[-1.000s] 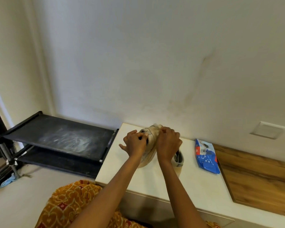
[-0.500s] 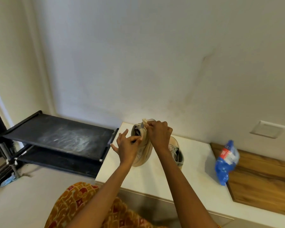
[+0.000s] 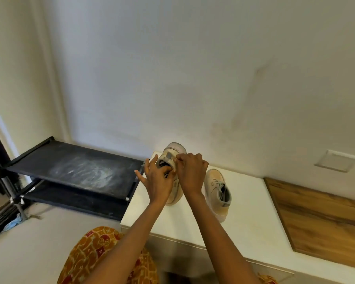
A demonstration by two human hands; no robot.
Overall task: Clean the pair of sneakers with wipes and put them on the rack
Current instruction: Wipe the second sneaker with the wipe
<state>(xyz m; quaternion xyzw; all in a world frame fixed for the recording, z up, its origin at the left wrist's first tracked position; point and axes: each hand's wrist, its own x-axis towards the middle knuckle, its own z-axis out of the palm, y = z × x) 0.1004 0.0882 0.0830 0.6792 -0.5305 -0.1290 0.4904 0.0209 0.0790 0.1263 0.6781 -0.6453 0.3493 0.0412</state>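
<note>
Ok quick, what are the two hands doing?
Left hand: holding the tipped-up sneaker at its opening.
Right hand: pinching that sneaker's heel.

A white cabinet top adjoins a wooden panel beneath a wall plate; blue cloth lies on the floor.
</note>
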